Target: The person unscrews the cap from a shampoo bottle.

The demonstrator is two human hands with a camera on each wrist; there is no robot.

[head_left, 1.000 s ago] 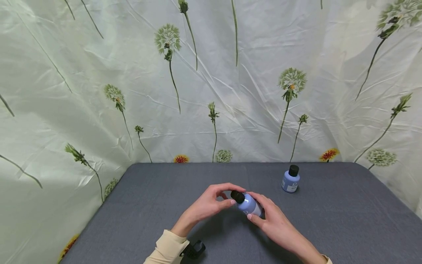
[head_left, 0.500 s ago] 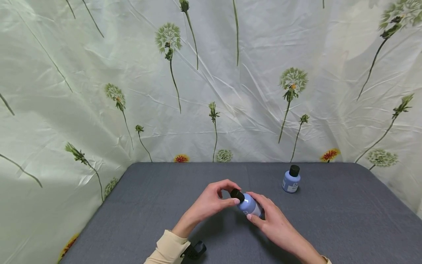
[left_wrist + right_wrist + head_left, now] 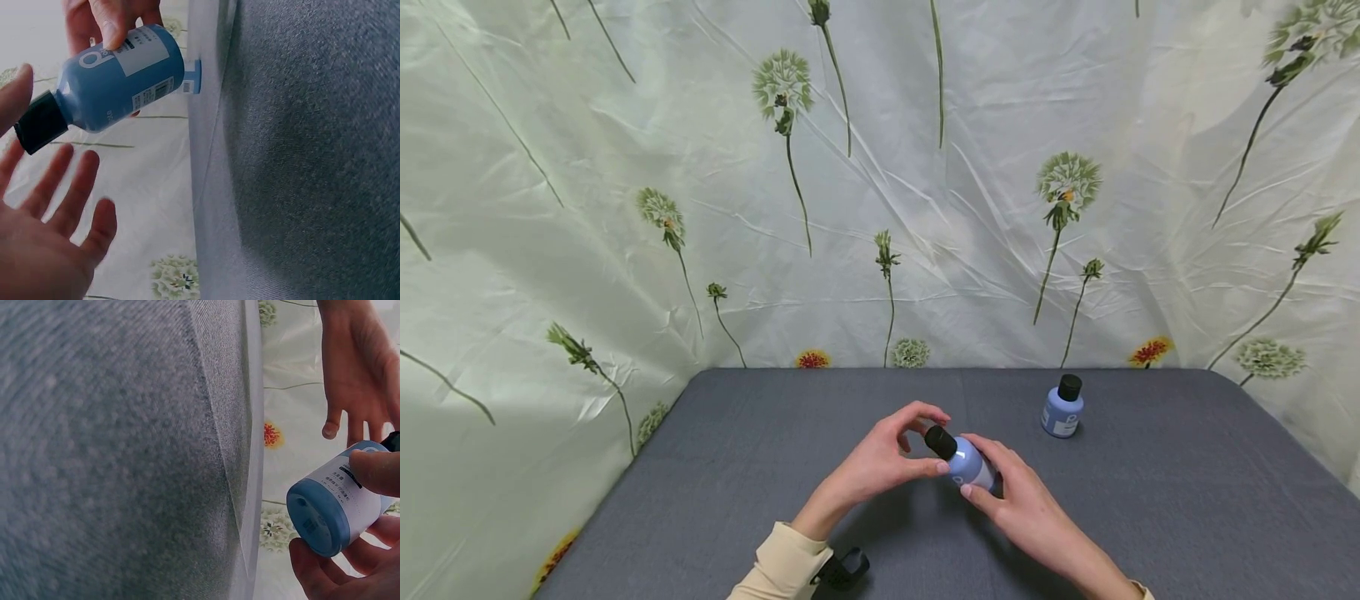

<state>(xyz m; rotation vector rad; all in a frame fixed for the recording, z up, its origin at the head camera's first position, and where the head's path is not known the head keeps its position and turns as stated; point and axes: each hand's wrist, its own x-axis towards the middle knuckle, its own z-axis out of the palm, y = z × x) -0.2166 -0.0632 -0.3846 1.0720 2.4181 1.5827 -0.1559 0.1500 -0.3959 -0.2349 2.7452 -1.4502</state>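
Note:
A blue bottle [image 3: 967,462] with a black cap [image 3: 940,442] and white label is held tilted above the table, its cap toward the upper left. My right hand [image 3: 1026,508] grips the body, thumb on the near side and fingers round the far side. Around the cap is my left hand [image 3: 880,454], fingers spread and loosely bent. Its thumb tip overlaps the bottle's shoulder in the head view. In the left wrist view, the left fingers [image 3: 75,187] stand apart below the cap, with the thumb beside it. The right wrist view shows the bottle's base [image 3: 315,519].
A second blue bottle [image 3: 1062,408] with a black cap stands upright on the grey cloth-covered table [image 3: 760,433], toward the back right. Behind the table hangs a pale curtain [image 3: 850,208] printed with dandelions. A black strap device [image 3: 844,570] is on the left wrist.
My left fingers have loosened from the cap and spread, and the thumb has slid from the cap down toward the bottle's shoulder. The right hand and bottle have barely moved.

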